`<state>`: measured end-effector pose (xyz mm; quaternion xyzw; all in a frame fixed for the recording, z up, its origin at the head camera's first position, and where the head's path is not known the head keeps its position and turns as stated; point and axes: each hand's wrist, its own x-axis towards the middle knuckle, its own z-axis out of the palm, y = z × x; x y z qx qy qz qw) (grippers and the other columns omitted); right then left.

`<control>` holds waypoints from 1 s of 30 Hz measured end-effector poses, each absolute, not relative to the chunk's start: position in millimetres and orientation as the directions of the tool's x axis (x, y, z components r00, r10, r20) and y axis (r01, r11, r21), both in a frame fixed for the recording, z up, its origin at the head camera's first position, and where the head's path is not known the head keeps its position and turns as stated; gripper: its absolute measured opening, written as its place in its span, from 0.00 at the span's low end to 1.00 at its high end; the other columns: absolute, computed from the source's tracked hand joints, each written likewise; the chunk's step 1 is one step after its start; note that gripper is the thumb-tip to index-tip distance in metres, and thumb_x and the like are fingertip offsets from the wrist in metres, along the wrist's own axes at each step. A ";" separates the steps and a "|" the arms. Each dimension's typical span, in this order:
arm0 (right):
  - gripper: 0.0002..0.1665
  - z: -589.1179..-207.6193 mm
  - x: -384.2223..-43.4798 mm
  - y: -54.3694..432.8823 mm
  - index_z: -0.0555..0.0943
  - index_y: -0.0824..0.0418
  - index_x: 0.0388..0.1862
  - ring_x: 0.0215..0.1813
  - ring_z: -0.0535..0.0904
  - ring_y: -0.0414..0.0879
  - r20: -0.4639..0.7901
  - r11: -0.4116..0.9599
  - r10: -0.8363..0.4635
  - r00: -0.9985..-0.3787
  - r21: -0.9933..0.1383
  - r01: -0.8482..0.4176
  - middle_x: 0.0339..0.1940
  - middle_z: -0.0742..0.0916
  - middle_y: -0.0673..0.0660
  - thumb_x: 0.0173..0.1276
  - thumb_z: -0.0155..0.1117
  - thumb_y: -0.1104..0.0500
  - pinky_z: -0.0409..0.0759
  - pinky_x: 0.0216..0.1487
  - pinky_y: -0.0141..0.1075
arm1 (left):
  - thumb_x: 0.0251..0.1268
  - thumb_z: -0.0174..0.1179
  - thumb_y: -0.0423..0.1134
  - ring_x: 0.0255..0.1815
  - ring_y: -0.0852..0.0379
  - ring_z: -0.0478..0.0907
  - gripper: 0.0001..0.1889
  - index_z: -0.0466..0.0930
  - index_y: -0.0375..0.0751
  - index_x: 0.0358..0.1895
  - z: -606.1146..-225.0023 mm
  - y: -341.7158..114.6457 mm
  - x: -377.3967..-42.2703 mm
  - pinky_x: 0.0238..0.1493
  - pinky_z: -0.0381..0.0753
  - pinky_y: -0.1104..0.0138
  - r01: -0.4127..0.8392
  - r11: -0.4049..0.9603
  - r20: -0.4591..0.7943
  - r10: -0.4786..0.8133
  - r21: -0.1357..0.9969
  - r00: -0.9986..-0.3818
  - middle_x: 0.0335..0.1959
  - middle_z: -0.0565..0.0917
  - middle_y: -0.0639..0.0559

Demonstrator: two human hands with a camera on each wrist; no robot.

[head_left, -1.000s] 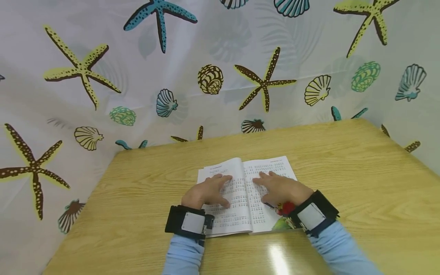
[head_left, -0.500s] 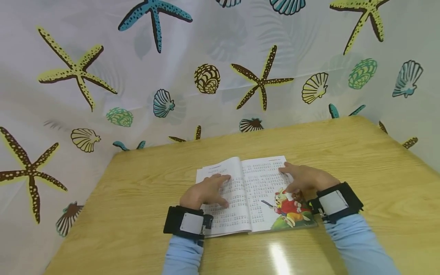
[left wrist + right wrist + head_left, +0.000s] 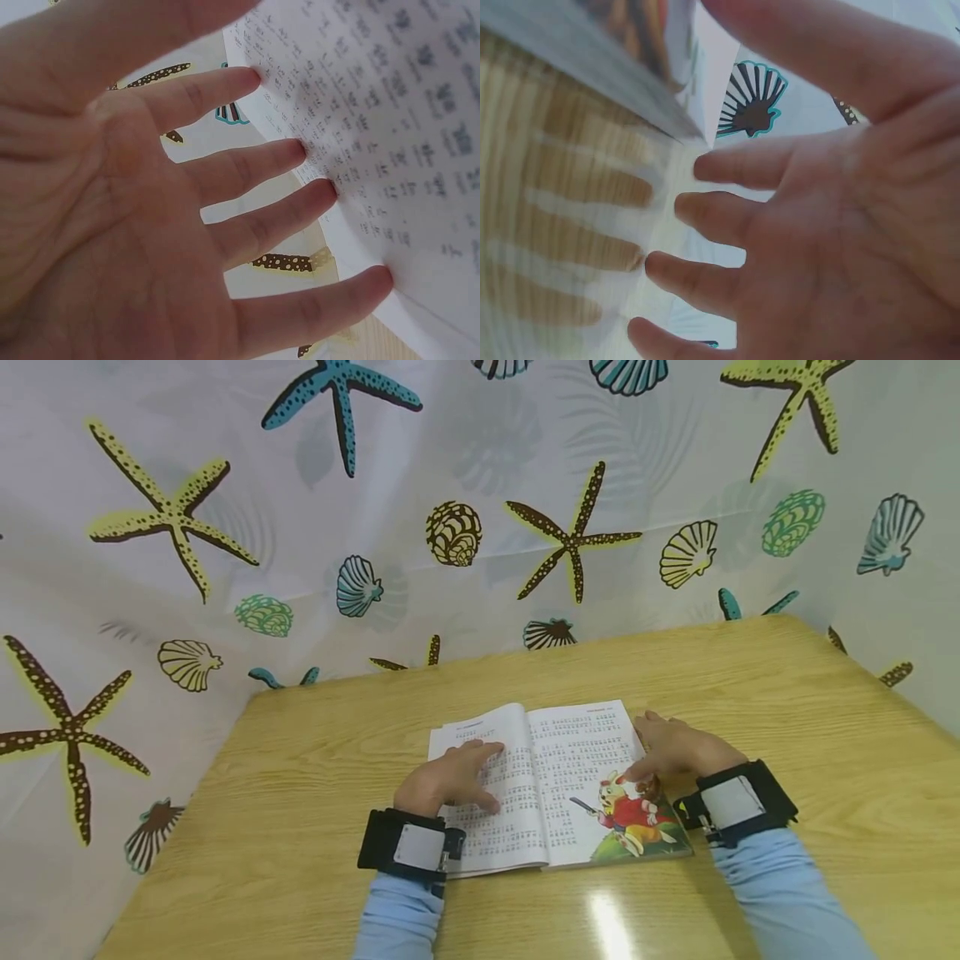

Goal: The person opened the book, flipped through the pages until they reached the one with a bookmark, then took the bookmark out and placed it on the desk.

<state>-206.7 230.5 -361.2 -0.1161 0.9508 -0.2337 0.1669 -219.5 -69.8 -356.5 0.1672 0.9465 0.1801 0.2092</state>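
Book spread, both hands at its pages

The book (image 3: 555, 793) lies opened out in the middle of the table, its pages facing up. The left page (image 3: 517, 806) bows up towards the spine; the right page (image 3: 566, 743) looks flatter, with lines of text and a coloured rabbit picture (image 3: 636, 818) in its near right corner.

My left hand (image 3: 448, 779) is on the left page, fingers straight and spread, the fingertips (image 3: 379, 279) touching the paper, gripping nothing. My right hand (image 3: 681, 748) is at the right edge, fingers loosely straight and spread, past the book and close over the table; it holds nothing. I can't tell whether my right thumb (image 3: 802, 34) touches the page.

As I judge it, the opening out is done; the hump by the spine isn't pressed flat, and whether more is left I can't tell.

Around the book is the wood-grain table (image 3: 315, 777); along its far side hangs a white cloth (image 3: 427, 452) printed with starfish and shells.
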 end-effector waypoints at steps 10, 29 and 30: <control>0.37 -357.5 -205.9 219.7 0.73 0.78 0.60 0.68 0.61 0.82 -0.256 0.919 -0.249 -0.934 -0.366 -0.145 0.70 0.63 0.86 0.60 0.76 0.57 0.66 0.65 0.68 | 0.55 0.78 0.38 0.77 0.38 0.58 0.45 0.66 0.48 0.77 -356.7 -71.8 -218.0 0.72 0.62 0.41 0.239 0.884 -0.334 0.385 0.402 -0.860 0.78 0.62 0.43; 0.40 -330.7 -199.2 218.7 0.65 0.72 0.75 0.66 0.74 0.65 -0.216 0.539 -0.540 -0.813 -0.831 -0.137 0.64 0.80 0.70 0.85 0.31 0.41 0.72 0.63 0.64 | 0.55 0.77 0.38 0.77 0.38 0.59 0.45 0.66 0.49 0.77 -357.8 -72.2 -220.1 0.71 0.63 0.42 0.239 0.880 -0.334 0.389 0.411 -0.859 0.78 0.63 0.43; 0.42 -330.6 -198.3 213.1 0.63 0.70 0.77 0.68 0.73 0.66 -0.226 0.534 -0.549 -0.805 -0.836 -0.129 0.66 0.78 0.71 0.84 0.28 0.38 0.71 0.64 0.65 | 0.55 0.77 0.38 0.77 0.38 0.59 0.45 0.66 0.49 0.77 -357.8 -72.4 -219.8 0.71 0.64 0.42 0.237 0.880 -0.336 0.389 0.412 -0.858 0.78 0.63 0.44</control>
